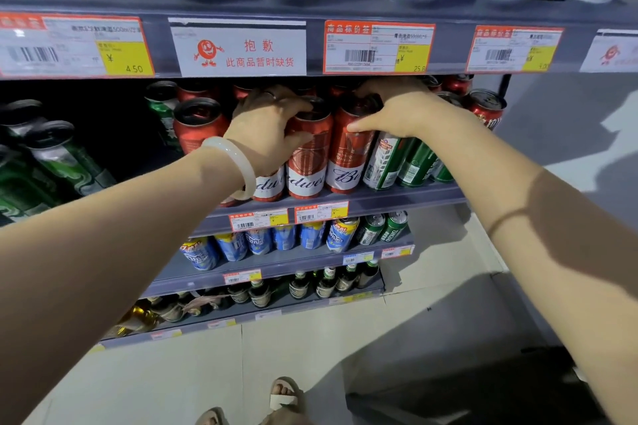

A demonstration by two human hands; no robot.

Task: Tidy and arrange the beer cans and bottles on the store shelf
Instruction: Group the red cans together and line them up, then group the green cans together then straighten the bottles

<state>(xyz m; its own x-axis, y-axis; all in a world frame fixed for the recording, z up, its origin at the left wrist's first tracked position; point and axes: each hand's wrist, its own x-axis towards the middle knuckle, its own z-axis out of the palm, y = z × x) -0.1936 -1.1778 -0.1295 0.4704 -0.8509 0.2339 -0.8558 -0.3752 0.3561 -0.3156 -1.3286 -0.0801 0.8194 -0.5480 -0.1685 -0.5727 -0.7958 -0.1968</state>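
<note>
Red Budweiser cans (307, 155), front row of the middle shelf (379, 198): step in hand, squaring the row. Left hand (266, 134) clasps one can; right hand (397, 110) clasps its neighbour (348, 155), just left of the green cans (407, 162). Next move likely calls for labels turned forward, cans flush.

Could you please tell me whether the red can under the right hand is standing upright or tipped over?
Upright: the red can stands on its base at the shelf edge, right hand gripping its top.
</note>
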